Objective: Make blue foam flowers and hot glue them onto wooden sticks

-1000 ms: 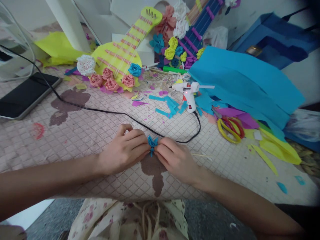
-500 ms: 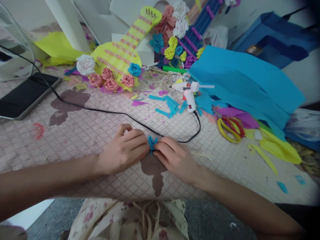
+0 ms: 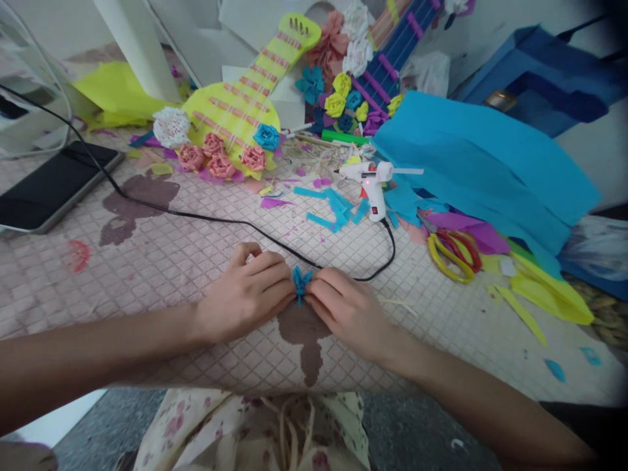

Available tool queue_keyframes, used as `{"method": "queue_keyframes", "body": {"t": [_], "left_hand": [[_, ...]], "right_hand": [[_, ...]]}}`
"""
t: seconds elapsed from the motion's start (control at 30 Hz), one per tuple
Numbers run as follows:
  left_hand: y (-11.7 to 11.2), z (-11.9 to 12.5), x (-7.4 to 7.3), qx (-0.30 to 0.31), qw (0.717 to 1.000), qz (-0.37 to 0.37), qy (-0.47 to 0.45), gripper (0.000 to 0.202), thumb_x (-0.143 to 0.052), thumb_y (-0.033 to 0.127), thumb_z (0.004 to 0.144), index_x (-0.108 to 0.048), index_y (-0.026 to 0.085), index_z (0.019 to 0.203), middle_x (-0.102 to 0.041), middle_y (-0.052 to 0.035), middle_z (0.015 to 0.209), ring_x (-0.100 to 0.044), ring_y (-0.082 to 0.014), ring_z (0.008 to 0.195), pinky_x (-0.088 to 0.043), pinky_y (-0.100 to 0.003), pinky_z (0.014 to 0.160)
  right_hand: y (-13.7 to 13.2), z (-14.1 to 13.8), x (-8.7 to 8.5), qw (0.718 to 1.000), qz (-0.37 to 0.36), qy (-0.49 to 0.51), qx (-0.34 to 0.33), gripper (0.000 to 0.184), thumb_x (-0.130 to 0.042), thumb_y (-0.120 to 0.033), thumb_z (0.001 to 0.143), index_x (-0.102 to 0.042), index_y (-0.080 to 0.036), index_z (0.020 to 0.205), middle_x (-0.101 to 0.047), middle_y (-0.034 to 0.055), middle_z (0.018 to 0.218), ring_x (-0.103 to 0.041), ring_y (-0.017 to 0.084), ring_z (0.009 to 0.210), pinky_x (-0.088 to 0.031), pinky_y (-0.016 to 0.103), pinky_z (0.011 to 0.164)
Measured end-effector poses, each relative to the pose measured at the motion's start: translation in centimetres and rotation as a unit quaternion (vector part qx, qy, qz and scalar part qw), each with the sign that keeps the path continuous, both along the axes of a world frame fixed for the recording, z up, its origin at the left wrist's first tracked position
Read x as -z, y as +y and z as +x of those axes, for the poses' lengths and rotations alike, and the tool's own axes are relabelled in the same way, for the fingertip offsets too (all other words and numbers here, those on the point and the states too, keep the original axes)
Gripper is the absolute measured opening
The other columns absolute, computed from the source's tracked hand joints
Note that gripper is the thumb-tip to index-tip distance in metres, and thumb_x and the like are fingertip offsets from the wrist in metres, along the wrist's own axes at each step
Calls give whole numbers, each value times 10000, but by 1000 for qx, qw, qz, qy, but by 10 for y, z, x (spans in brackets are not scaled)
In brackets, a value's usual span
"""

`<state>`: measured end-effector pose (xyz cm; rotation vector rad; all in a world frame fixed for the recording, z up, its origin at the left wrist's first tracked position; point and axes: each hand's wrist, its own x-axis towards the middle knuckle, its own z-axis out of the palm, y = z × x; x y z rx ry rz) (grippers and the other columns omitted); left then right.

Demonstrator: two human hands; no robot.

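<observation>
A small blue paper flower (image 3: 301,281) is pinched between my two hands, just above the near part of the patterned tablecloth (image 3: 206,255). My left hand (image 3: 252,284) has its fingertips closed on the flower's left side. From the right, the fingertips of my right hand (image 3: 346,307) press on it too. Its petals stick up and a thin blue piece points down towards me. The fingers hide its sides. Beyond my hands lie several cut blue paper strips (image 3: 336,206) and a white glue gun (image 3: 373,196) with a small light on.
A black cord (image 3: 210,218) runs across the cloth from the glue gun. A phone (image 3: 59,186) lies at left. Yellow-handled scissors (image 3: 449,255) and a large blue sheet (image 3: 471,157) are at right. A yellow paper guitar (image 3: 235,111) with paper roses stands at the back.
Both hands stay pinched on the blue flower, whose petals look slightly more drawn together. The whole view has shifted a little.
</observation>
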<state>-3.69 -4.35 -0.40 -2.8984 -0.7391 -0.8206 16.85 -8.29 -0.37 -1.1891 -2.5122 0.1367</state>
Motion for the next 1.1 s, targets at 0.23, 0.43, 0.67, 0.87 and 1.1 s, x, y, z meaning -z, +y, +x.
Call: {"method": "queue_keyframes", "body": {"t": [0.23, 0.43, 0.67, 0.87, 1.1], "left_hand": [[0, -1, 2, -7, 1000, -18, 3, 116, -512, 194, 920, -580, 178, 827, -635, -6, 794, -545, -177, 839, -328, -389, 809], [0, -2, 4, -9, 1000, -29, 3, 103, -527, 191, 905, -578, 182, 816, -630, -12, 795, -545, -181, 834, -330, -382, 795], [0, -1, 2, 4, 999, -33, -10, 117, -514, 196, 916, -592, 184, 830, -634, -2, 774, -538, -173, 838, -315, -386, 815], [0, 1, 0, 13, 999, -39, -10, 135, -505, 179, 920, -599, 185, 823, -635, 6, 757, -544, -173, 839, -321, -384, 806], [1, -2, 4, 5, 999, -38, -29, 124, -511, 168, 908, -600, 192, 826, -637, -8, 803, -546, -187, 850, -316, -397, 824]], "right_hand": [[0, 6, -6, 996, -81, 34, 33, 102, -473, -187, 908, -562, -165, 865, -570, 50, 893, -561, 156, 812, -471, 284, 706], [4, 14, -12, 986, -161, 33, 22, 48, -514, -158, 887, -527, -183, 849, -538, 19, 876, -543, 139, 799, -450, 271, 706], [3, 30, -20, 977, -211, 34, 13, 87, -511, -162, 904, -521, -192, 823, -531, -4, 839, -535, 120, 772, -429, 252, 668], [-3, 62, -26, 978, -204, 31, 23, 109, -486, -205, 922, -589, -209, 886, -579, 13, 880, -571, 129, 793, -451, 255, 675], [8, 116, -17, 969, 27, 21, 243, 239, -425, -196, 893, -621, -184, 1028, -610, 96, 958, -597, 219, 865, -486, 361, 723]]}}
